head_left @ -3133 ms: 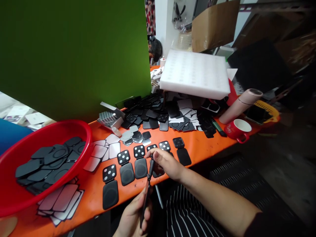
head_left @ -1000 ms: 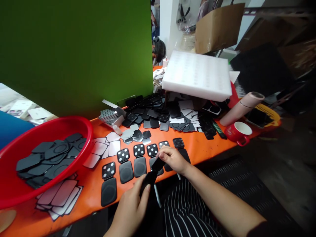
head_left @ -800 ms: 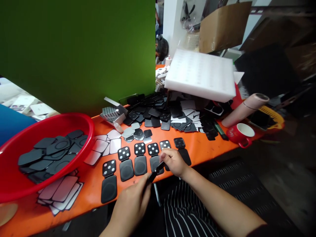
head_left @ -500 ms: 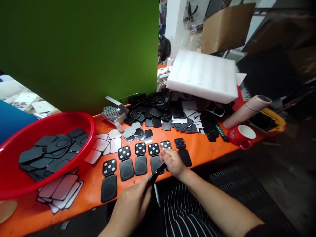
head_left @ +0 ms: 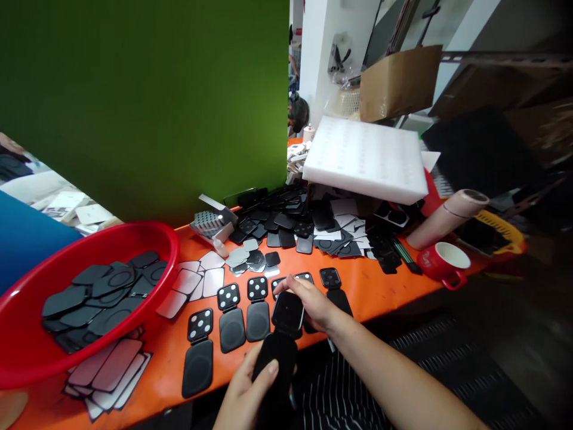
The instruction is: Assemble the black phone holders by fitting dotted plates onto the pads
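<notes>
"What's the biggest thing there?"

"A green panel (head_left: 147,101), upright along the far edge of the orange desk (head_left: 371,286)."

"And on the desk?"

"A red basin (head_left: 172,280) of dark pieces at the left end, then a white foam slab (head_left: 364,156) toward the far edge, right of the middle. A pink bottle (head_left: 447,220) leans near the right end."

"The hands?"

"The left hand (head_left: 250,382) is clamped on the long lower part of a hinged black piece (head_left: 287,313), thumb on top. The right hand (head_left: 308,298) is at its square upper end; whether those fingers are pinched together I can't tell, since the piece hides some."

"Where's the piece, exactly?"

"Opened out and tilted, in front of the near edge, about midway along."

"Anything smaller?"

"A red mug (head_left: 430,260) beside the pink bottle, a row of similar hinged pieces (head_left: 231,328) along the near edge, several with white dots, and a tiny white bottle (head_left: 219,247) near the basin."
</notes>
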Demonstrator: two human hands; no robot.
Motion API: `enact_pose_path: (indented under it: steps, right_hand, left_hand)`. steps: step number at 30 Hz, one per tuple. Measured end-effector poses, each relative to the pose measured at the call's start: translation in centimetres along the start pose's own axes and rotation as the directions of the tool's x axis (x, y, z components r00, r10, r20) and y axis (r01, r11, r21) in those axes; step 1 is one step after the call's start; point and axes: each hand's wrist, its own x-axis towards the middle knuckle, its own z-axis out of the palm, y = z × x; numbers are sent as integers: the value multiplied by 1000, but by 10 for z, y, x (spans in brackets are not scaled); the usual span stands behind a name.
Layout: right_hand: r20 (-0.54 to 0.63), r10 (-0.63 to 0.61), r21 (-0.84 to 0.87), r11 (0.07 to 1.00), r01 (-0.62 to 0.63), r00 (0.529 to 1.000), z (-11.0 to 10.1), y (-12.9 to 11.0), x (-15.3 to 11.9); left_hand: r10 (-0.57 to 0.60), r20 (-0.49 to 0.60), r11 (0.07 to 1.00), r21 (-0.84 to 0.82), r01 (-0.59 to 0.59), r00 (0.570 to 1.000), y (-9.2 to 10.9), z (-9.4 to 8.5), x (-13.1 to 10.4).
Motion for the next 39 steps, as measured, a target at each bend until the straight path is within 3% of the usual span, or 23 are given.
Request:
enact_pose_path:
  steps: [3,5,12,22,32,35,37,39]
  right_hand:
    - [74,79,242,966,-94,994,1,3,-5]
    - [132,98,292,947,-134,986,3,4,-9]
    - [247,160,196,958,-211,956,13,3,-17]
    - [318,152,239,942,-234,936,14,14,-17]
    - [326,136,236,947,-220,936,15,14,-20]
    - [296,160,256,937,-240,942,16,16,-19]
    - [264,163,294,925,-240,950,14,17,-17]
    - [220,145,342,915,-215,965,10,17,-15]
  left_hand:
    - [-39,4,990,-135,39,999,1,4,2]
    - [-71,26,979,-191,74,997,0,5,3]
    - [-224,96,936,-254,242,970,1,8,0]
    - [-224,73,935,-264,235,972,4,18,-3]
    - [-206,111,940,-255,228,972,-11,13,3]
    - [-176,129,973,-127,192,976,-7,8,7]
    - [-96,117,990,111,83,988,6,-4,7]
    - [63,19,919,389,-65,998,27,-23,2]
